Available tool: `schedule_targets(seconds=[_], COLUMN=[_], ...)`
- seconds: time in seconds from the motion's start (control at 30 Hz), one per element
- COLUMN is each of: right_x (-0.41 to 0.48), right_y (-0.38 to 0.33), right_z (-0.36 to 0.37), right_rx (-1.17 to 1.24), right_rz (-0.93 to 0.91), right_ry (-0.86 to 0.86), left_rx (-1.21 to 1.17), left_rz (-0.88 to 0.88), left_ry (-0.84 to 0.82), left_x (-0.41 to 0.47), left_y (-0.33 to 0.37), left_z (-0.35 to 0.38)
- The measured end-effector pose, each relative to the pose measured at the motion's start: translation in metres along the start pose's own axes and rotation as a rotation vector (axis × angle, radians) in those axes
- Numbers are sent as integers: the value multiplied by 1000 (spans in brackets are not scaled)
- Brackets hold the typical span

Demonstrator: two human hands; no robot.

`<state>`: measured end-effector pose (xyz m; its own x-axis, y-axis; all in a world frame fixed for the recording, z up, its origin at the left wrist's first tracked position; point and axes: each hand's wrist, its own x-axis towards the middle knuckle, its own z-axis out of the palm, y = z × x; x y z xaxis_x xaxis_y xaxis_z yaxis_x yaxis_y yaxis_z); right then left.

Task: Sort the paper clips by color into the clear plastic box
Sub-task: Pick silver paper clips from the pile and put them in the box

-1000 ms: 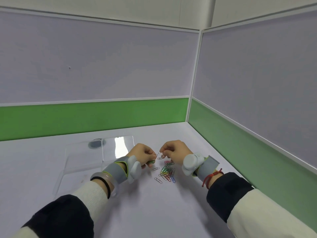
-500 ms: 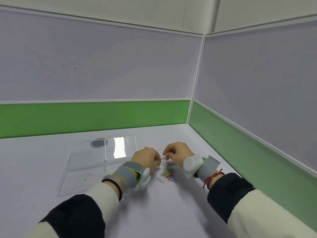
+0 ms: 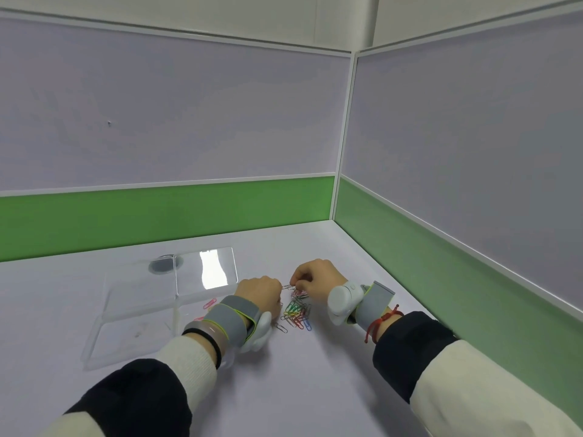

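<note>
A small heap of coloured paper clips [image 3: 296, 313] lies on the white table between my wrists. My left hand [image 3: 260, 291] and my right hand [image 3: 314, 275] meet just above the heap, fingers pinched together on a silver paper clip [image 3: 286, 287] held between them. The clear plastic box [image 3: 138, 310] lies open to the left, its lid [image 3: 205, 269] folded back. A pink clip [image 3: 209, 303] rests in the box near my left wrist.
A round dark grommet [image 3: 164, 264] shows through the box's far side. Green-and-grey partition walls [image 3: 441, 247] close the desk at the back and right. One silver clip [image 3: 280, 328] lies apart in front of the heap.
Both hands have stayed over the heap, still pinching the clip. My left forearm has shifted a little right and the view has tilted slightly, so the pink clip in the box shows.
</note>
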<state>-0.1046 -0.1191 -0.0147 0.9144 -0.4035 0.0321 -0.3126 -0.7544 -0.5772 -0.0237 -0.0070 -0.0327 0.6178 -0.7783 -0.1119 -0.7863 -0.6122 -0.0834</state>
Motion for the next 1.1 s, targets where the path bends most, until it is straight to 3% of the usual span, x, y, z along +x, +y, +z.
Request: schedule_targets(seconds=[0.2,0.33,0.43,0.63,0.93,1.1], right_x=[-2,-2,-3,-7,-10,-10], right_y=[-1,-5,-10,-10,-12,-17], right_z=[-5,-4,-1,2,2,1], right_rx=[37,28,-11,-22,-10,-8], right_rz=[10,2,-13,5,4,2], right_ry=[39,36,1,23,17,17], left_rx=[-28,-259,-380,-252,-66,-176], left_rz=[9,7,97,246,215,167], left_ry=[-7,30,-70,-155,-124,-118], left_x=[-1,-6,-12,-28,-30,-30], left_y=[-1,-10,-16,-10,-2,-4], left_z=[-2,-12,-14,-8,0,0])
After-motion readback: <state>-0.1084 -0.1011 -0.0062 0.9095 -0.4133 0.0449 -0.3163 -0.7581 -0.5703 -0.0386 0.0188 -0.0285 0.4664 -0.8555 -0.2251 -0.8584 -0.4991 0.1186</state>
